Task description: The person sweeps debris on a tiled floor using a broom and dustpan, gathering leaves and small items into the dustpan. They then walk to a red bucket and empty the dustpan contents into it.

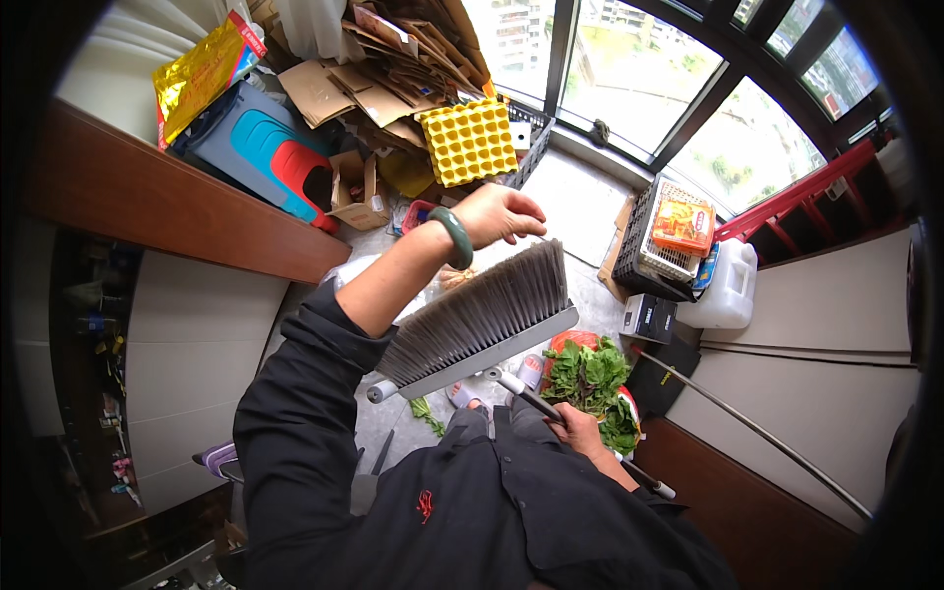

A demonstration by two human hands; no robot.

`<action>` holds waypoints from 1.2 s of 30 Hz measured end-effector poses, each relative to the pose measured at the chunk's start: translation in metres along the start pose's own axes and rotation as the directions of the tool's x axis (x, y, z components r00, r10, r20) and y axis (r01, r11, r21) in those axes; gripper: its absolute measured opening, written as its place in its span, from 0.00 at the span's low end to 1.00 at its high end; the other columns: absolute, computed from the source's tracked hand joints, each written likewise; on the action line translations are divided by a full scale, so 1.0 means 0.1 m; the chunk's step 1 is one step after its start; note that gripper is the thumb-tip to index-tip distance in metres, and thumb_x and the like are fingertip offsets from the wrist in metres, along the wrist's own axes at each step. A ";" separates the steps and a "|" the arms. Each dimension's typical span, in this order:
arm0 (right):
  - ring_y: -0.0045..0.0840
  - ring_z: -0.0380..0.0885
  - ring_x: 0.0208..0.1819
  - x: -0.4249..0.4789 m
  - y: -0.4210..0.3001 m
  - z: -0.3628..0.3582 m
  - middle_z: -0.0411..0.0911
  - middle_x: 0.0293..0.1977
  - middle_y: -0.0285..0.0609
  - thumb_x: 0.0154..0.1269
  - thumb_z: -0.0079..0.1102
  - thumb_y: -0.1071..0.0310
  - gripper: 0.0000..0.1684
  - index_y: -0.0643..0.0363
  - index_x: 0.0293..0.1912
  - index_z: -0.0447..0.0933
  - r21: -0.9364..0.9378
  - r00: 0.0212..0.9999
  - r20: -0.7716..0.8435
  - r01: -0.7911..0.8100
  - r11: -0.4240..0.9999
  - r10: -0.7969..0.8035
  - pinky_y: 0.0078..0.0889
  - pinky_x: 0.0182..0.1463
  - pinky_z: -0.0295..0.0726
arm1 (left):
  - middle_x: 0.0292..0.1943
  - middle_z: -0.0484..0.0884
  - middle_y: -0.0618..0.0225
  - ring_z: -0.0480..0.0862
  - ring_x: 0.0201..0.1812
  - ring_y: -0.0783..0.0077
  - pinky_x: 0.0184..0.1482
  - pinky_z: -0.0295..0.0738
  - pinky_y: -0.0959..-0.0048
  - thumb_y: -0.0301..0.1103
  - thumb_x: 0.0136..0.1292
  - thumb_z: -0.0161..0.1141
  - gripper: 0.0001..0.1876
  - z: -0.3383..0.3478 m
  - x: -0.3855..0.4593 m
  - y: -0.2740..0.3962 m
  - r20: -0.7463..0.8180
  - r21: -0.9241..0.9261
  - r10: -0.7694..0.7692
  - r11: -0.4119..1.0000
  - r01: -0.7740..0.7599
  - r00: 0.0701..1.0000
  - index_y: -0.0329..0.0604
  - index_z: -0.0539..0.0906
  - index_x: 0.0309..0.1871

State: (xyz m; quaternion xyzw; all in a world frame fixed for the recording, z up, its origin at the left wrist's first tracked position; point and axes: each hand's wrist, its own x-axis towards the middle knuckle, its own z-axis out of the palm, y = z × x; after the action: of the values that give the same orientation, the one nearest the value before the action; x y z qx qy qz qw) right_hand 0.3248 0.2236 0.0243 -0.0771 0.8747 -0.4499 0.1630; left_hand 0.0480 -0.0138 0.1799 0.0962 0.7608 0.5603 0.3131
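A broom head with long grey bristles [483,306] is raised in front of me, its bristles turned upward and away. My right hand [579,430] grips the dark broom handle [540,405] close to its pivoting joint, near my trousers. Just beyond the far end of the bristles is my left hand [503,215], fingers bent and fingertips close together. Whether something thin is pinched there is too small to tell. A green bangle [455,237] circles the left wrist. Below the broom head, leafy greens [590,372] lie on red and white bags by my feet.
A loose leafy stalk [426,415] lies on the grey floor. Yellow egg trays [470,141], flattened cardboard [383,88] and a step stool [258,151] crowd the far left. A black crate [638,251], white jug [726,287] and metal pole [752,424] are at right.
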 end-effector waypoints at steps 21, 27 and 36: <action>0.36 0.74 0.22 -0.02 0.02 0.00 0.73 0.21 0.42 0.51 0.62 0.65 0.10 0.54 0.32 0.72 0.024 1.000 -0.010 -0.024 0.999 0.024 0.30 0.25 0.71 | 0.26 0.79 0.71 0.77 0.27 0.80 0.33 0.75 0.81 0.32 0.55 0.60 0.07 -0.32 0.01 -0.19 -0.063 -0.216 -0.107 0.972 0.091 0.992 0.37 0.80 0.34; 0.37 0.74 0.24 0.00 0.11 0.02 0.73 0.21 0.43 0.50 0.62 0.64 0.10 0.54 0.32 0.71 -0.023 1.000 0.003 -0.016 1.000 0.016 0.31 0.26 0.71 | 0.30 0.80 0.71 0.76 0.33 0.83 0.35 0.72 0.83 0.29 0.52 0.62 0.11 -0.01 0.05 -0.37 0.107 0.074 -0.087 0.994 0.080 0.990 0.36 0.79 0.39; 0.35 0.75 0.23 -0.01 0.09 0.00 0.74 0.22 0.42 0.49 0.63 0.64 0.11 0.54 0.33 0.73 -0.035 1.000 -0.031 0.000 0.999 -0.001 0.31 0.26 0.72 | 0.25 0.77 0.72 0.76 0.26 0.82 0.30 0.72 0.83 0.28 0.55 0.58 0.04 -0.12 -0.01 -0.55 -0.103 -0.201 -0.119 0.975 0.096 0.988 0.38 0.78 0.33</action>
State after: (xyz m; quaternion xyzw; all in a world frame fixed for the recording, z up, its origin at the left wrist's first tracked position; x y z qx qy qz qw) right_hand 0.3257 0.2296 0.0173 -0.0733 0.8848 -0.4357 0.1479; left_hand 0.0530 -0.0433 0.1319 -0.0087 0.7227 0.6193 0.3069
